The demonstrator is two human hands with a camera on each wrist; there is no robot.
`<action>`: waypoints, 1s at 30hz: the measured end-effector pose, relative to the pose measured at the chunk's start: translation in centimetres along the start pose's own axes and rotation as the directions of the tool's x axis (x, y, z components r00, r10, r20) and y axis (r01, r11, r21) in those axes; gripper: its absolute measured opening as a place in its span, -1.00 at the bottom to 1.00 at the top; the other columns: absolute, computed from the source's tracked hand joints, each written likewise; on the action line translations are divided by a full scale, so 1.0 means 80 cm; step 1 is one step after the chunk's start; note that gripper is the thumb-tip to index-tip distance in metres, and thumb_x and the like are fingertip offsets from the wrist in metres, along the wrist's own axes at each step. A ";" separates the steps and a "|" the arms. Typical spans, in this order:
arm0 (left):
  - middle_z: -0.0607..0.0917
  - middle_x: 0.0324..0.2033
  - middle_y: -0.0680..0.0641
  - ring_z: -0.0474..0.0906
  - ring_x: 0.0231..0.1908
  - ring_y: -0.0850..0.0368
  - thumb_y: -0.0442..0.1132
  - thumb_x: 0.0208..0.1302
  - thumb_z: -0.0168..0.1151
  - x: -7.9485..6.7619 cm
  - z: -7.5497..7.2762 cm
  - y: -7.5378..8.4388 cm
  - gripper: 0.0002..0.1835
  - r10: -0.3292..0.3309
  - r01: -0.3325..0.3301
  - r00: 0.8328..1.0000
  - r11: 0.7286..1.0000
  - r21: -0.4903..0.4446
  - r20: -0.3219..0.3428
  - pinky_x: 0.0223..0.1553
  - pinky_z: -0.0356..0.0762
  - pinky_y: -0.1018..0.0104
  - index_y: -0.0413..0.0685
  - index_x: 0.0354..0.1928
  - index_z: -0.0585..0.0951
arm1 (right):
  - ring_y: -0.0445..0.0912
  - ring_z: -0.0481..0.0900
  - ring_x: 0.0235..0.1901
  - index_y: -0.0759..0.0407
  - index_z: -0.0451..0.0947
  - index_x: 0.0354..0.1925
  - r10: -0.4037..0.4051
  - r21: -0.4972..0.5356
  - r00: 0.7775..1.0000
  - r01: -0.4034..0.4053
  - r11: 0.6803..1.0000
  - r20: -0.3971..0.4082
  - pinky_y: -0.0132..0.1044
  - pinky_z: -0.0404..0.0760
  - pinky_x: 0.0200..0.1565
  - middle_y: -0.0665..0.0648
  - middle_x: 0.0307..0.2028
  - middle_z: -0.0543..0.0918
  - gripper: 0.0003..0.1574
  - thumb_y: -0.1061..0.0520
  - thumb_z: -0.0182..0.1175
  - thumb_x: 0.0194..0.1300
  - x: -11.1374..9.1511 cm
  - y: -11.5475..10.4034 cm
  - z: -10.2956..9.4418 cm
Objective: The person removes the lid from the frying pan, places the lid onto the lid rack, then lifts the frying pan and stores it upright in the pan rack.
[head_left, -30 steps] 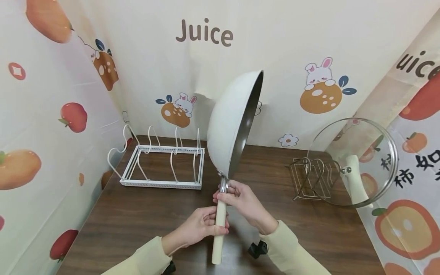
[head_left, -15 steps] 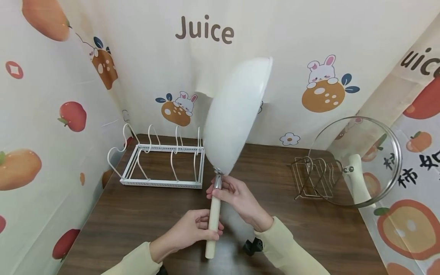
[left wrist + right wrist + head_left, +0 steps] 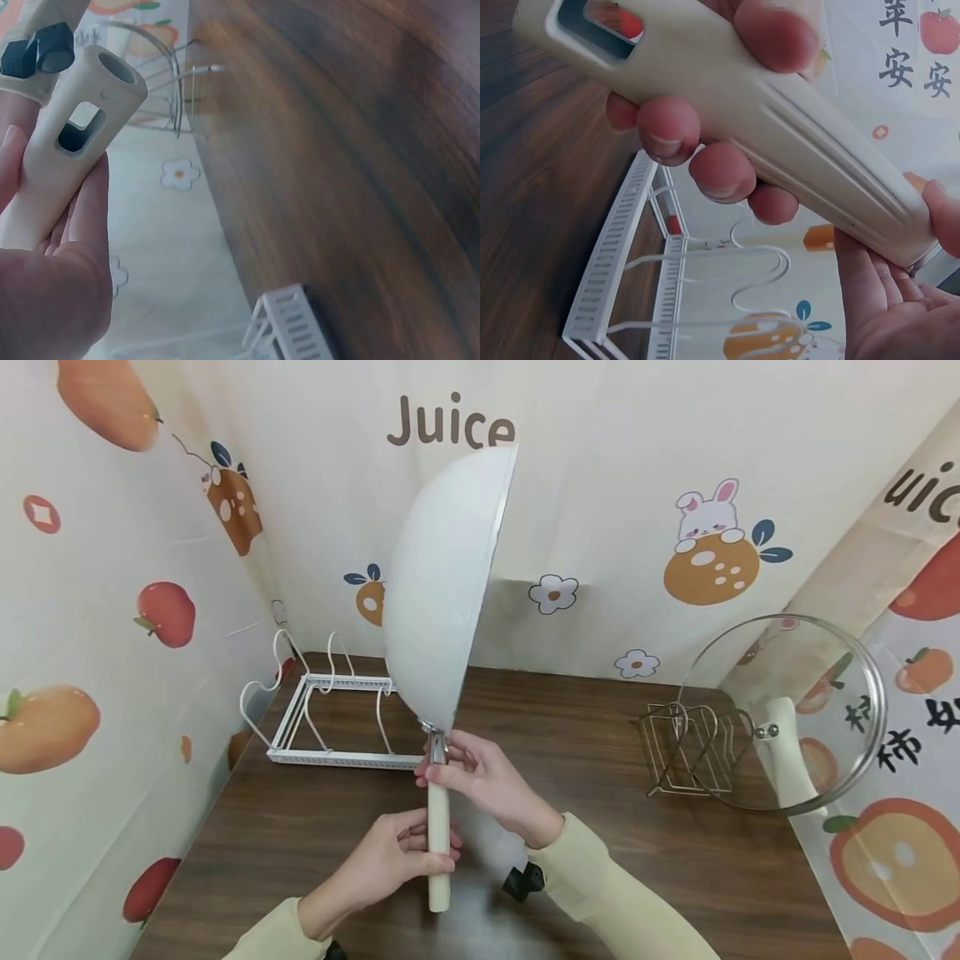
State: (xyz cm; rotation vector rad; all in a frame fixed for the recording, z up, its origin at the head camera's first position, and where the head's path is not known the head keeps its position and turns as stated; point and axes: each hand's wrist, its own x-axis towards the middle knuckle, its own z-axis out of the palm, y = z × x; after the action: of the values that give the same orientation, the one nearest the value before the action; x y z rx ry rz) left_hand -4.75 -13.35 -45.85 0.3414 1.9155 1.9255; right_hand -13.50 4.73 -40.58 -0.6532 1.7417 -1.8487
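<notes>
A wok [image 3: 446, 577], white outside with a cream handle [image 3: 438, 893], is held on edge in front of me, its bowl up and its open side turned right and away. The dark inside is hidden. My left hand [image 3: 386, 860] grips the lower handle between thumb and fingers; the left wrist view shows the handle's hollow end and side slot. Higher up, my right hand [image 3: 491, 785] pinches the handle beside the metal neck [image 3: 438, 747]. Behind the wok's left side stands a white pot rack [image 3: 345, 760] with curved wire dividers, its right end partly covered by the wok.
At the right, a glass lid [image 3: 873, 693] with a cream handle [image 3: 793, 760] stands on edge in a small metal wire rack [image 3: 660, 747]. The brown wooden table [image 3: 577, 760] ends at fruit-printed cloth walls [image 3: 600, 460] on the back and both sides.
Both hands have carried the wok left, and its rim now reaches higher in view. It has turned, so the dark inside seen a second ago is hidden. The rack is now partly covered.
</notes>
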 end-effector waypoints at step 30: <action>0.77 -0.06 -0.37 0.77 -0.09 0.32 -0.31 0.30 0.42 -0.021 -0.005 -0.032 -0.52 -0.024 0.028 0.990 0.999 0.025 -0.141 -0.06 0.72 0.46 -0.50 0.15 0.54 | -0.21 0.76 -0.18 0.35 0.52 0.08 0.099 0.035 0.991 -0.103 0.994 0.093 -0.29 0.68 0.14 0.58 -0.01 0.68 -0.70 0.20 0.20 0.48 0.040 0.048 0.015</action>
State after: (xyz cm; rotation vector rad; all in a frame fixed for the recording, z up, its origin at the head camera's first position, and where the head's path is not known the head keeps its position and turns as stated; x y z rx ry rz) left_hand -3.18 -14.52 -48.26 0.1915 2.0263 1.9551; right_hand -14.97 1.55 -44.35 -0.6129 1.6448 -1.7528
